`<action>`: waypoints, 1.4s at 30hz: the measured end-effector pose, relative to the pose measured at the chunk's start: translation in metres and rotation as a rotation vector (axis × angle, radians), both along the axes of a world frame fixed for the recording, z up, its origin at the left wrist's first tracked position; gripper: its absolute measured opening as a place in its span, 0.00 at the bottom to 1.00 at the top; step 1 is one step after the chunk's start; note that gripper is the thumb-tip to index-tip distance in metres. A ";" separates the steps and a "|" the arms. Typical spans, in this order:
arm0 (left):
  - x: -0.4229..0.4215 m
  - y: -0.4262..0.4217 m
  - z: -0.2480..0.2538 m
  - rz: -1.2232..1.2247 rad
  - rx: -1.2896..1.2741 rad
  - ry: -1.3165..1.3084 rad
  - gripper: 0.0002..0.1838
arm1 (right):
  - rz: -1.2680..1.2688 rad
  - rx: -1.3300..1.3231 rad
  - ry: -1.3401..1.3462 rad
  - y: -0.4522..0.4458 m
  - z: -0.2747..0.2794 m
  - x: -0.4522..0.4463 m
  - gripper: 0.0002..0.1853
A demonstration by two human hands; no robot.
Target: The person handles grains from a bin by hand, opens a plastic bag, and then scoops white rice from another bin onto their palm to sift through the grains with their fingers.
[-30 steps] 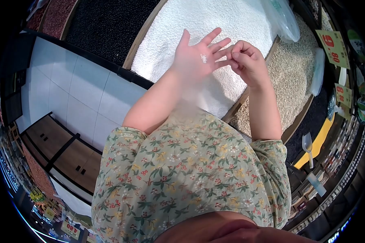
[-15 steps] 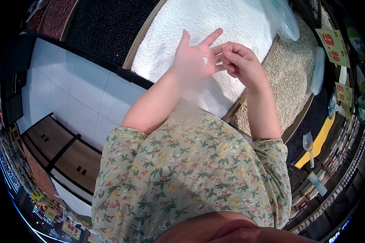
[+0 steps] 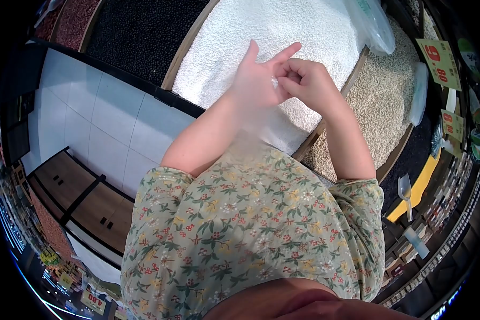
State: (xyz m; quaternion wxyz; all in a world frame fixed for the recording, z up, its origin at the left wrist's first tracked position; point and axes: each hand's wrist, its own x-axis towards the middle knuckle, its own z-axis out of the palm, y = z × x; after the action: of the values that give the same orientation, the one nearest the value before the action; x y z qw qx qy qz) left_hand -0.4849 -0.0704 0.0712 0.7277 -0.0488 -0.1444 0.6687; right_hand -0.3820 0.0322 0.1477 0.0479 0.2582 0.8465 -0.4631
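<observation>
Palm up, my left hand (image 3: 258, 77) is held over a bin of white rice (image 3: 213, 58), thumb and fingers spread. A small patch of white grains (image 3: 274, 83) lies on its palm, partly covered by my right hand (image 3: 308, 84). The thumb and curled index finger of that right hand press together at the left palm, beside the grains. Whatever is between those fingertips is too small or hidden to make out. A blurred haze covers part of the left palm and wrist.
Bins of black beans (image 3: 138, 42) and pale oat-like grain (image 3: 376, 101) flank the rice, split by wooden dividers (image 3: 189, 45). A plastic bag (image 3: 376, 32) lies at the rice's far edge. Price cards (image 3: 438, 63) stand right; a clear scoop (image 3: 405, 189) rests on dark grain.
My right hand has moved left and slightly up, bringing its fingertips onto the left palm and over some of the grains. The left hand has shifted slightly right.
</observation>
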 end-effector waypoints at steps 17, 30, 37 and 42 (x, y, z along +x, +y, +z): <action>0.002 -0.001 0.009 -0.021 -0.073 -0.017 0.45 | 0.147 0.168 0.079 -0.002 0.007 -0.001 0.06; -0.008 0.003 0.002 0.075 -0.025 -0.089 0.45 | -0.323 -1.188 0.441 0.013 -0.018 0.026 0.02; -0.005 0.005 0.015 0.183 -0.166 0.186 0.46 | -0.384 -1.278 0.391 0.004 -0.015 0.025 0.03; -0.004 0.008 0.014 0.256 -0.178 0.197 0.46 | -0.370 -0.818 0.206 -0.009 -0.015 0.016 0.02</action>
State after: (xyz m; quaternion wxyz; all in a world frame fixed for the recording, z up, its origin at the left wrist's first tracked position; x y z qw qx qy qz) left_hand -0.4888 -0.0623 0.0856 0.6402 -0.0284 -0.0178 0.7675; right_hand -0.3663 0.0234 0.1327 -0.0220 0.3173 0.5341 -0.7833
